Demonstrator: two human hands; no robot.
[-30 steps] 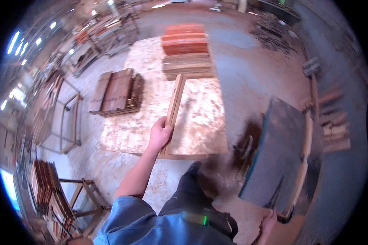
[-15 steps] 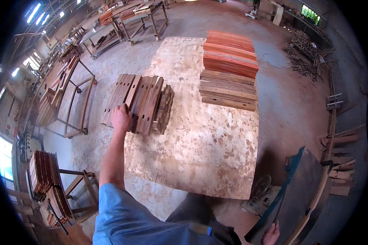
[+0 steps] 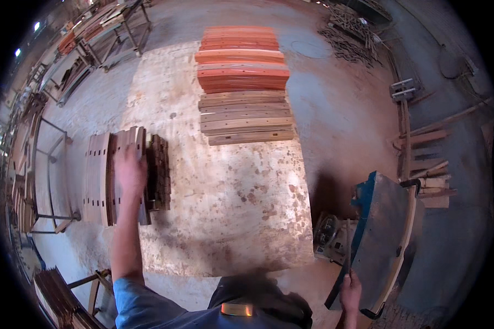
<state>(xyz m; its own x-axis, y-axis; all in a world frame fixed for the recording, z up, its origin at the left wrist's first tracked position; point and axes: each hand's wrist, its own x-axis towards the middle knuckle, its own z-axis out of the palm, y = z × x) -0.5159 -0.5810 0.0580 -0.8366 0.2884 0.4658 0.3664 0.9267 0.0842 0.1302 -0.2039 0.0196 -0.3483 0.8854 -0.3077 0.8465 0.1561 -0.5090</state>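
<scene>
Left hand (image 3: 130, 170) motion-blurred over the stacked brown slats (image 3: 97, 175), which overhang the left edge of the stained board (image 3: 230, 225); cannot tell whether my fingers pinch or only touch. Slats beneath the palm hidden; slat pile (image 3: 55, 293) at lower left cut off by the picture. Right hand (image 3: 350, 290) closed round a thin rod (image 3: 348, 247), beside the grey panel (image 3: 381, 230). Half a second ago my left hand was at the stack's near end; now farther up it. Bare board runs from the stack to the right edge, and from the tan slats (image 3: 244, 116) to the near edge.
</scene>
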